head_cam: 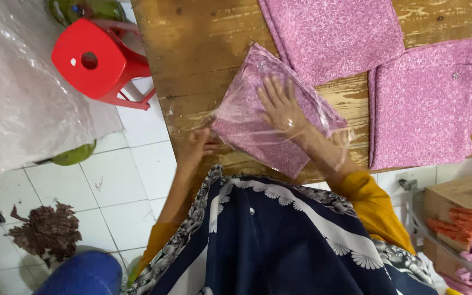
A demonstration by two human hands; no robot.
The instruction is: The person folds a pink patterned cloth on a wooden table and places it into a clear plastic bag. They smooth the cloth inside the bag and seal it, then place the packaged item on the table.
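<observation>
Centre frame, our right hand [281, 104] lies flat, fingers spread, inside the clear plastic bag [323, 117] on folded pink patterned cloth [258, 136]; left hand [196, 146] pinches the bag's edge, which might tear if we tug.

Bright, even daylight, soft shadows
Glare on the clear plastic bag [279, 117] and sheet [17, 82]; edges slightly soft, mild wide-angle stretch

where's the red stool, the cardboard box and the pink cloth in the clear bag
red stool [86, 57], head view, on its square seat by the round hole
cardboard box [460, 192], head view, on its top face
pink cloth in the clear bag [247, 128], head view, on its lower left part beside the hand
</observation>
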